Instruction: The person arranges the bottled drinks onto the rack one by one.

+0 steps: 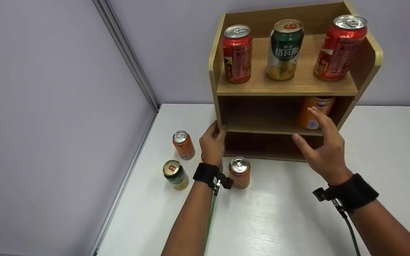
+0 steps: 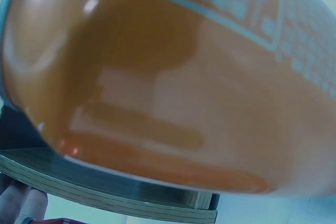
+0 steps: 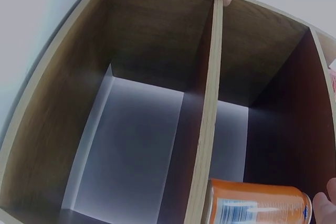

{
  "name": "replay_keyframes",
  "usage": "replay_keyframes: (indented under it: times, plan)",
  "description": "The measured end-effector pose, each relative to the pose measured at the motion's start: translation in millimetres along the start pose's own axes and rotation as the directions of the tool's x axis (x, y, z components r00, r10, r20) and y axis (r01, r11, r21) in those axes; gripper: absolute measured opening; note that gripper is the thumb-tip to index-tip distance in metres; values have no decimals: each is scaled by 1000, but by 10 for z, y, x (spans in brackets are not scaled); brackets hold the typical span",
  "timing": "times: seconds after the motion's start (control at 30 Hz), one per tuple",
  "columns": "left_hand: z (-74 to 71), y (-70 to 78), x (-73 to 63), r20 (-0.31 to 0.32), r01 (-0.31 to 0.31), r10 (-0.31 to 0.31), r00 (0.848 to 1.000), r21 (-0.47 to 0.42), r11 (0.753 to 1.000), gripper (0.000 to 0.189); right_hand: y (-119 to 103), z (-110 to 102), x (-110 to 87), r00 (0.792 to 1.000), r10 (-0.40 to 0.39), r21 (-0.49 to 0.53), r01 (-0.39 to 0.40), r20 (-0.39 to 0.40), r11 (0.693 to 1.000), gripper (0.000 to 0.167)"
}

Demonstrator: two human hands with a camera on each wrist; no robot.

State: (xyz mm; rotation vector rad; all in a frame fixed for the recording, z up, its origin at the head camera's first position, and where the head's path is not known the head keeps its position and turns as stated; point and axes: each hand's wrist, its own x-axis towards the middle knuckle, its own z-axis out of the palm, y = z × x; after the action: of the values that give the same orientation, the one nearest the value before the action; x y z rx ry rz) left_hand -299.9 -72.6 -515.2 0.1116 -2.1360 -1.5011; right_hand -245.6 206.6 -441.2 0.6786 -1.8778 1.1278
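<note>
While nr can [image 1: 306, 116], R hand [image 1: 325, 153] outspread

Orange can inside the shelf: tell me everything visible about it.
The orange can looks metal, with a barcode on a pale panel. It stands upright on the middle board, near the right side wall, lid mostly hidden below the upper board. The right hand is in front; contact can't be told.

Head view: the tabletop [image 1: 279, 227] is brightly lit; soft glare is reflected from its near part. The lower compartments [image 1: 262, 112] of the shelf [image 1: 287, 89] are shadowed. Left wrist view: the orange can [image 2: 210, 108] is defocused and spotted with highlights. Right wrist view: the shelf edges are bowed by distortion.
</note>
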Motion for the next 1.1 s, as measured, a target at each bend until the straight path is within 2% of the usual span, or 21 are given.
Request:
replay_keyframes:
  times: [0.3,0.47,0.73,0.9,1.1]
  plan:
    - [18,5,-3,8,-24,24,1000,-32,999,34,5,72,-69,1000,-15,6,15,15,1000,67]
    - [15,-3,3,-15,-43,42,999,-11,999,30,24,141,-138,999,-19,13,18,32,1000,66]
    - [7,-8,2,-24,-43,43,999,2,999,29,92,294,-327,991,-22,51,16,132,999,68]
    - [11,-16,2,-22,-35,35,999,4,999,30,89,369,-424,980,5,25,-11,200,1000,76]
    - [9,0,8,-18,-32,33,999,24,999,31,62,461,-544,966,45,21,-52,254,998,77]
